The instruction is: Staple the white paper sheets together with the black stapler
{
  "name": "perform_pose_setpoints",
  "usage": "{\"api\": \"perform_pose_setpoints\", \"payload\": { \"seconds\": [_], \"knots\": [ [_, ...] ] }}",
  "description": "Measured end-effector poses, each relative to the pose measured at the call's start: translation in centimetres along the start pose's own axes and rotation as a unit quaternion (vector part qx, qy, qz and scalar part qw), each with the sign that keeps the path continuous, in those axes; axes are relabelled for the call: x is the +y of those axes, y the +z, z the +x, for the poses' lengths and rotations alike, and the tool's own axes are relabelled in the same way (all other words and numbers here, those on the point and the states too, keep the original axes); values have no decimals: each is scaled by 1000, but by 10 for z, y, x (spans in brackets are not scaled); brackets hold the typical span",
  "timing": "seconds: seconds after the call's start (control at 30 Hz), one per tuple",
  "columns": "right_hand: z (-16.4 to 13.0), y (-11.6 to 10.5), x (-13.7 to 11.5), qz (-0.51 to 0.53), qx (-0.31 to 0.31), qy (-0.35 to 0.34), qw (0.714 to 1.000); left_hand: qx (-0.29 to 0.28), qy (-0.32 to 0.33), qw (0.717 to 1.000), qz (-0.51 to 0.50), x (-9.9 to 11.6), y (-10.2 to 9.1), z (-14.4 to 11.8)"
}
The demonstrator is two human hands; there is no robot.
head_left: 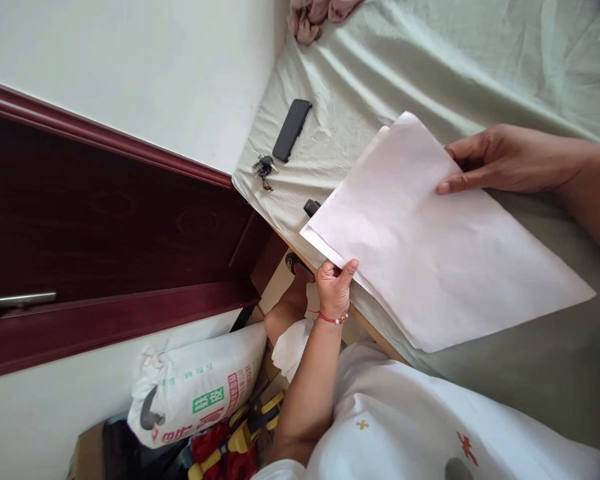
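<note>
Several white sheets of paper (415,233), stacked a little out of line, are held up over the bed. My left hand (336,288), with a red bracelet at the wrist, pinches their near left edge, thumb on top. At the far right edge my right hand (495,160) grips the sheets, its thumb on the upper face and the fingers partly hidden behind. A small black object (311,207) pokes out from under the left corner; most of it is covered. Farther off lie a dark flat case (292,130) and a bunch of keys (265,167).
A pale green sheet (360,80) covers the bed, with pinkish cloth (320,17) at its far end. On the left stands a dark red door (105,207) with a metal handle (20,300). Below, a printed white sack (205,380) lies near yellow-and-red items (235,440).
</note>
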State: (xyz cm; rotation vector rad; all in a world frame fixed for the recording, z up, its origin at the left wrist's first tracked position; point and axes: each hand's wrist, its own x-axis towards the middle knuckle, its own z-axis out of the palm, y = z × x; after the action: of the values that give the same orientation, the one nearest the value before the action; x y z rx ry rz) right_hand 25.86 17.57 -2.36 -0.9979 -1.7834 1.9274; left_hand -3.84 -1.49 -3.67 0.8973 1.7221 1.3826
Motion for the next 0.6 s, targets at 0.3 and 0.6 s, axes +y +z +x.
{"api": "perform_pose_setpoints", "payload": {
  "seconds": [0.3,0.6],
  "knots": [
    [6,-5,9,6,-8,24,1000,-8,-8,1000,-9,-3,-8,-3],
    [5,-1,3,-60,50,-25,997,20,1,1000,1,-2,-7,-2]
  ]
}}
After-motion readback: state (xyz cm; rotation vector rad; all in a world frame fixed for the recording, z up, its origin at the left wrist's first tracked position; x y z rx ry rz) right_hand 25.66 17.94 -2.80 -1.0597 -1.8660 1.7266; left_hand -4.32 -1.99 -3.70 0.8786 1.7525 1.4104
